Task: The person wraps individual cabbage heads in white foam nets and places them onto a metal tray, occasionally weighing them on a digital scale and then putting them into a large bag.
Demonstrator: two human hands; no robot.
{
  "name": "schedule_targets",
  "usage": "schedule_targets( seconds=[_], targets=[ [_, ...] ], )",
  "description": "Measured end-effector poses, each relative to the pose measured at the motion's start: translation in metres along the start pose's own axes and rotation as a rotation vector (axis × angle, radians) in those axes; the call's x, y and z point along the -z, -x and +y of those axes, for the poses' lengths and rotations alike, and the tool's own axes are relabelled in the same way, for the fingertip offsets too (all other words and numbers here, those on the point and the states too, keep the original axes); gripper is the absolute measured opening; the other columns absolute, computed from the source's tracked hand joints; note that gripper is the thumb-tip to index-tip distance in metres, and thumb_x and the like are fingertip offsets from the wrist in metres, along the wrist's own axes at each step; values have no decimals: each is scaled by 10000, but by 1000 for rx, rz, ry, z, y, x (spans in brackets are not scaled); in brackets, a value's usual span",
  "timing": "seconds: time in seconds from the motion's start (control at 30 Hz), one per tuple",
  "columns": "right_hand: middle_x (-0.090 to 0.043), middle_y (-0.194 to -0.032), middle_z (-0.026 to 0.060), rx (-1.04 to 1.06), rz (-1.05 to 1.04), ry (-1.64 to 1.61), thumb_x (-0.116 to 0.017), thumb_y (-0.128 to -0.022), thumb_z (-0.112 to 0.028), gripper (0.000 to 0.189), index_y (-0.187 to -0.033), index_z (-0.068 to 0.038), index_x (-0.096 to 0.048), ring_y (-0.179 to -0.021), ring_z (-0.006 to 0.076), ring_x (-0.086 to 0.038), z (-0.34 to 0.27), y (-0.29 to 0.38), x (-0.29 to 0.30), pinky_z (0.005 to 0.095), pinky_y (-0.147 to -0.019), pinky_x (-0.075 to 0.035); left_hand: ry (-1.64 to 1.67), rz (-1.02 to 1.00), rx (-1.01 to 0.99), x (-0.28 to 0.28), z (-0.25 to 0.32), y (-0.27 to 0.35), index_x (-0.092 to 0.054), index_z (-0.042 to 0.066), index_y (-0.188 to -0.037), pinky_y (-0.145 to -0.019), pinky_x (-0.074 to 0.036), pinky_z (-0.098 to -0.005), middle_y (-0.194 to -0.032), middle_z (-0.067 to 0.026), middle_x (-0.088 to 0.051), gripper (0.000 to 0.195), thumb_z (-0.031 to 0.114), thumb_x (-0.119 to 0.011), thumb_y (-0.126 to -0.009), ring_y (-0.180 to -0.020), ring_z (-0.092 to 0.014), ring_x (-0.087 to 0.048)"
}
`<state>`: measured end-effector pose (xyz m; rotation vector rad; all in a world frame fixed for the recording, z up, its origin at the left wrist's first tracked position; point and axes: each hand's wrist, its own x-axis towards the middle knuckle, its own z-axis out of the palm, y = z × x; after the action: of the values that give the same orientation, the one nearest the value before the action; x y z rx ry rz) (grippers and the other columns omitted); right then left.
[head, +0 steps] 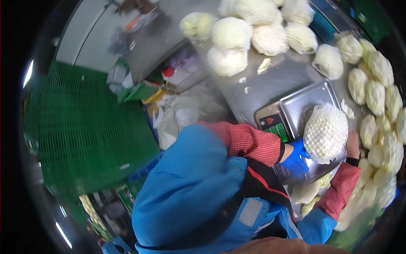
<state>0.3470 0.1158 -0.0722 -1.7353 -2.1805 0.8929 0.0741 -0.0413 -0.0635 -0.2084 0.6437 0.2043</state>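
A napa cabbage [326,133] in a white foam net sleeve is over the steel pan of a digital scale [304,103]. My left hand [295,160], in a blue glove and slightly blurred, meets the cabbage's lower left side. On the opposite side, my bare right hand [352,144] grips it, with its fingers partly hidden behind the net. Whether the cabbage rests on the pan or is held just above it, I cannot tell. The scale's lit green display [281,132] shows beside my left wrist.
Netted cabbages [231,33] are grouped at the far end of the steel table [241,95]. Bare cabbages [376,96] are heaped along the right. Leaf scraps [264,66] lie on the steel. Green plastic crates [92,136] stand at left, near a pale sack [187,114].
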Motion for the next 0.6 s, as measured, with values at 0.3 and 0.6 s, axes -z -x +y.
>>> schedule_targets(
  seconds=[0.3, 0.6],
  targets=[
    [-583, -958, 196, -145, 440, 685, -458, -887, -398, 451, -1107, -15, -542, -881, 327, -556, -155, 41, 5, 384, -748, -442, -610, -109, -409, 89, -57, 67, -482, 95, -1235, -730, -494, -365, -1059, -163, -601, 460, 413, -354, -929, -845, -278, -613],
    [-531, -764, 143, 638, 222, 80, -515, -803, 32, 93, -887, 53, -547, -689, 267, -510, -320, 132, -146, 341, -668, -425, -111, 762, -684, 413, -111, 88, -635, 114, -947, -635, -485, -358, -823, -112, -646, 380, 428, -434, -873, -724, -234, -611]
  ],
)
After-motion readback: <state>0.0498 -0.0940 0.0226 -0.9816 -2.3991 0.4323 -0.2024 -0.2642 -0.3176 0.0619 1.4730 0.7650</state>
